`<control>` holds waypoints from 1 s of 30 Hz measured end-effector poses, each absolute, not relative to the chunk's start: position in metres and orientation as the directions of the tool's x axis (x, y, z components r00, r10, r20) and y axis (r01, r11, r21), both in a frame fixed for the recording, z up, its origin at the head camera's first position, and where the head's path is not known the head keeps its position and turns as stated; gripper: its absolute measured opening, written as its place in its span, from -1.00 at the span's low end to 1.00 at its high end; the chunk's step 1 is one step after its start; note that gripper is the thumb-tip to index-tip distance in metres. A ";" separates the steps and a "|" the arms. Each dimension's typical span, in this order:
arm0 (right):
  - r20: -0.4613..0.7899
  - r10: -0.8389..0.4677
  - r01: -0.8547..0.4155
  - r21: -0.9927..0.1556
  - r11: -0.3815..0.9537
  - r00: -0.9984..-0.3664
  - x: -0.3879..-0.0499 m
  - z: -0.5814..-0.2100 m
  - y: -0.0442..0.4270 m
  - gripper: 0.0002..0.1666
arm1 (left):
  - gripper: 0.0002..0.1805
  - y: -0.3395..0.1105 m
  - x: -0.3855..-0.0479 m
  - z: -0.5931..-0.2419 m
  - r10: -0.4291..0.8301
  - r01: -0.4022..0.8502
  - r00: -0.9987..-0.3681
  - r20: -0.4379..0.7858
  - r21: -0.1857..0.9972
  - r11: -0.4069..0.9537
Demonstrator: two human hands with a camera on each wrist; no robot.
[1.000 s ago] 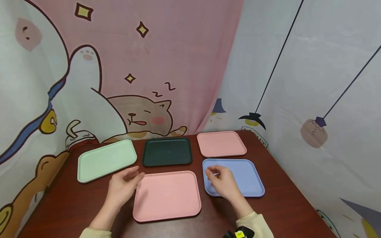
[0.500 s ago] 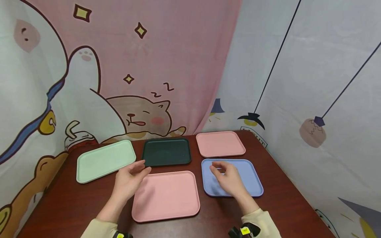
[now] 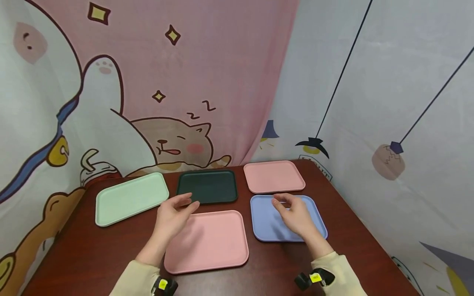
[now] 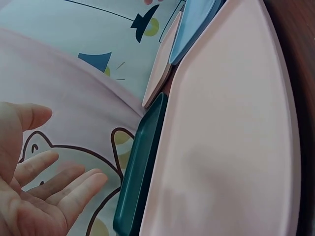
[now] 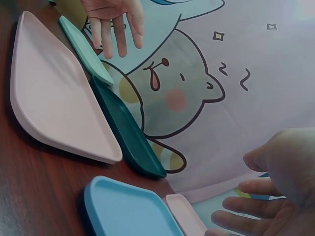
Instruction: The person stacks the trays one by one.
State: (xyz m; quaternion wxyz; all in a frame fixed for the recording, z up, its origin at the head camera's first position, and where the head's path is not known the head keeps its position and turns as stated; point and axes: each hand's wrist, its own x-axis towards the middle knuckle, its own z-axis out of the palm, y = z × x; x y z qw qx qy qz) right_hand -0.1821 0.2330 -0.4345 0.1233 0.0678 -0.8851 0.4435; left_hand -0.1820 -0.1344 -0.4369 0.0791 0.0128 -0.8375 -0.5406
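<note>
Above the upper left corner of the near pink tray [image 3: 212, 242], my left hand [image 3: 173, 216] hovers with relaxed fingers and holds nothing; its spread fingers [image 4: 74, 191] show in the left wrist view. My right hand [image 3: 295, 213] hangs over the blue tray [image 3: 268, 226], also empty, thumb and fingers apart. In the right wrist view that hand [image 5: 275, 191] is at the lower right, with the blue tray [image 5: 130, 211] to its left. All the trays in view hold nothing.
At the back of the brown table [image 3: 92, 255] lie a light green tray [image 3: 129, 199], a dark green tray [image 3: 207, 187] and another pink tray [image 3: 274, 176]. A printed curtain [image 3: 229, 61] hangs behind them.
Both hands have moved right and slightly away from the body, still holding nothing. More of both sleeves and wrist cameras shows. The trays keep their places on the table.
</note>
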 end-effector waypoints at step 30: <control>0.174 0.059 -0.088 -0.730 0.678 -0.983 -0.193 -0.437 0.315 -0.52 | -0.50 -0.063 -0.210 -0.451 -0.045 0.097 -0.992 0.119 0.936 0.339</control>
